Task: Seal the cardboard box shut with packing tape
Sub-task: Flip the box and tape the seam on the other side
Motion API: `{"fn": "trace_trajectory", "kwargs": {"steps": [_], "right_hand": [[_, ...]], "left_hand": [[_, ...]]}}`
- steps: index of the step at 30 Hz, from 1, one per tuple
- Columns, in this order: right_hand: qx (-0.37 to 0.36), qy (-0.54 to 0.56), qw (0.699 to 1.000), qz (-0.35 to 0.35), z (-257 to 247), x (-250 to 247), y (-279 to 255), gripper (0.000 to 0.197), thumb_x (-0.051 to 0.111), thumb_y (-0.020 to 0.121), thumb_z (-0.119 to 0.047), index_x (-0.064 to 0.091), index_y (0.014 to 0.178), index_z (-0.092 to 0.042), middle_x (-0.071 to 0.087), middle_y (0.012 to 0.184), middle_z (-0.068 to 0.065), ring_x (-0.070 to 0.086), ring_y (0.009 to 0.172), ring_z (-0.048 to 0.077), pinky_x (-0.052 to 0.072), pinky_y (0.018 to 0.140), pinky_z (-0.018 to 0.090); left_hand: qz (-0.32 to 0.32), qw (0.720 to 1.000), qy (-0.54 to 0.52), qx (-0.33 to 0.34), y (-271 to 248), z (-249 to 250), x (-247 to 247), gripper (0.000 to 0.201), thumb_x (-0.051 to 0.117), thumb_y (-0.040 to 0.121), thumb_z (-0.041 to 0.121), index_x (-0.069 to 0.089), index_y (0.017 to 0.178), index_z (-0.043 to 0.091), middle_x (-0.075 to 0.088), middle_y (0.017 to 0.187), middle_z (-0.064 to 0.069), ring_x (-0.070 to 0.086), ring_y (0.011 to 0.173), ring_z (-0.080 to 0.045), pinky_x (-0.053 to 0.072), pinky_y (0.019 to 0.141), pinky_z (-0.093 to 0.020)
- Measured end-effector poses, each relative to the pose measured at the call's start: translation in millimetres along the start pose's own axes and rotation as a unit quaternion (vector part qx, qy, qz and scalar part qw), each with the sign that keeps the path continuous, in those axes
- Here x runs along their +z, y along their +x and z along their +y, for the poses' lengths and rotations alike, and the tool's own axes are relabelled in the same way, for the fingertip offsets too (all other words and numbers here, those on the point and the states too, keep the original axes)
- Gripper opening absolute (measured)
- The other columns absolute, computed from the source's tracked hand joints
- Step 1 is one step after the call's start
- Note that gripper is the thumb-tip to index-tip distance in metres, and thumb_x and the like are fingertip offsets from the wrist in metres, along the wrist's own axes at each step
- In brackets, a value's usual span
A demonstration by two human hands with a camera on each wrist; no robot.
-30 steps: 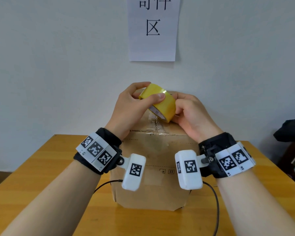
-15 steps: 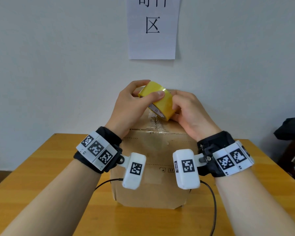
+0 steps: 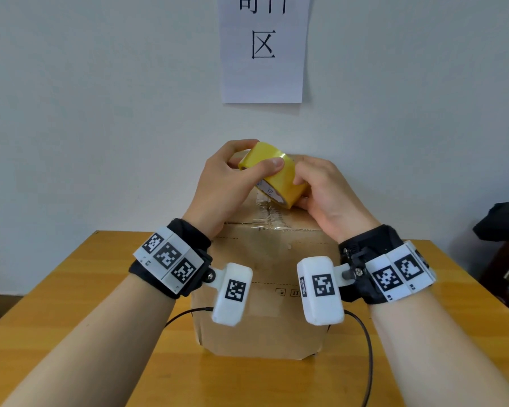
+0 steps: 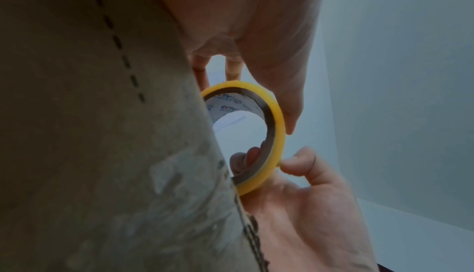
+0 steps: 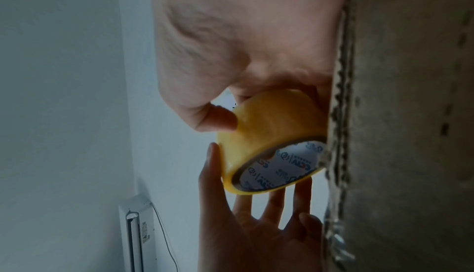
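Both the left hand [image 3: 227, 183] and right hand [image 3: 323, 192] grip the tape roll [image 3: 274, 174] above the cardboard box [image 3: 262, 289]; the person should find the loose end first

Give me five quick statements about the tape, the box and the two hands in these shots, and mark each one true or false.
1. Both hands hold the tape roll. True: the left hand grips it with its thumb on top, and the right hand grips the other side.
2. The roll lies flat on the table. False: it is held up above the top of the box.
3. The tape is blue. False: it is yellow.
4. The box stands on a wooden table, in front of a wall with a paper sign. True.
5. The box top is bare of tape. False: wrinkled clear tape already lies on it, under the roll.
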State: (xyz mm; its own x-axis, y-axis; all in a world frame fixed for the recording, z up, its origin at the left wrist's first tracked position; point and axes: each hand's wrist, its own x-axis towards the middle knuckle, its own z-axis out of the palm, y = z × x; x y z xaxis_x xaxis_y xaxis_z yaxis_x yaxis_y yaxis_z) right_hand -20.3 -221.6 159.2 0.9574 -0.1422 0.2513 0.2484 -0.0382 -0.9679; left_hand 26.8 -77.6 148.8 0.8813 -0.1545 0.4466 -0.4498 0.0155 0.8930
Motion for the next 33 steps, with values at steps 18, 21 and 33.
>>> {"fn": "trace_trajectory", "kwargs": {"steps": [18,21,33], "right_hand": [[-0.026,0.072,0.997,-0.01,7.5,-11.2,1.1,0.02,0.064,0.094,-0.021,0.071,0.106,-0.006,0.068,0.105,0.016,0.065,0.099,0.034,0.055,0.092,0.054],[-0.03,0.083,0.996,-0.012,8.6,-12.7,1.8,0.018,0.063,0.094,-0.016,0.07,0.107,-0.006,0.066,0.108,0.019,0.063,0.101,0.036,0.053,0.095,0.057],[-0.11,0.019,0.991,-0.079,13.5,-13.7,-2.0,0.034,0.08,0.073,-0.011,0.074,0.107,-0.014,0.074,0.112,0.008,0.069,0.108,0.022,0.053,0.1,0.038]], "left_hand": [[0.005,1.0,0.011,-0.022,-4.4,7.0,-1.4,0.039,0.07,0.083,0.053,0.064,0.119,0.037,0.069,0.098,0.01,0.067,0.096,-0.004,0.042,0.071,-0.022],[0.008,1.0,0.009,-0.022,-4.6,7.5,-0.9,0.04,0.069,0.084,0.053,0.064,0.121,0.037,0.068,0.101,0.01,0.066,0.097,-0.004,0.043,0.072,-0.022],[0.018,0.992,-0.087,-0.089,-2.0,11.9,-9.0,0.035,0.043,0.099,0.05,0.068,0.101,0.025,0.072,0.092,0.003,0.074,0.079,-0.018,0.037,0.062,-0.028]]}}
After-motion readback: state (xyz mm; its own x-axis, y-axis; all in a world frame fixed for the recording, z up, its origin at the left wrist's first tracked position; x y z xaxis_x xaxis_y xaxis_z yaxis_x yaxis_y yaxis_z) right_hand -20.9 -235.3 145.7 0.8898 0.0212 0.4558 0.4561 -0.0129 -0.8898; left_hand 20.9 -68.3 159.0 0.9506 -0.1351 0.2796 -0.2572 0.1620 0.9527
